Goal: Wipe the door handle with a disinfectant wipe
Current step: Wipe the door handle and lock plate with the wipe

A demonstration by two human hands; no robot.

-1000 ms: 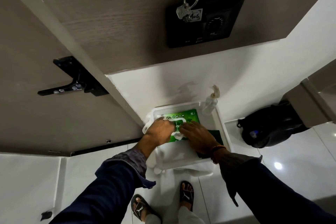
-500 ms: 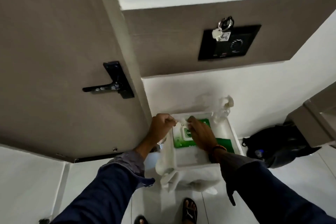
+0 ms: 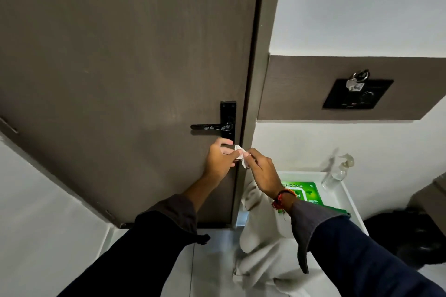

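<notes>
Both hands are raised in front of the brown door [image 3: 120, 55], just below its black lever handle [image 3: 212, 127], and together they pinch a small white disinfectant wipe [image 3: 72, 157] between them. The left hand [image 3: 220, 160] grips the wipe's left edge with thumb and fingertips closed on it; the right hand [image 3: 261, 171] holds the opposite edge the same way, a red thread bracelet [image 3: 281, 198] at its wrist. The wipe sits crumpled, near the handle's backplate [image 3: 228, 113] but not touching the lever. To the right and lower down, a white tray [image 3: 347, 198] holds a green wipes pack [image 3: 306, 191] and a clear pump bottle [image 3: 337, 172], with a pale cloth [image 3: 258, 236] draped over the tray's near edge. On the wall at upper right, a key ring [image 3: 357, 81] hangs at a black switch panel [image 3: 357, 96]. Both forearms wear dark blue sleeves.
</notes>
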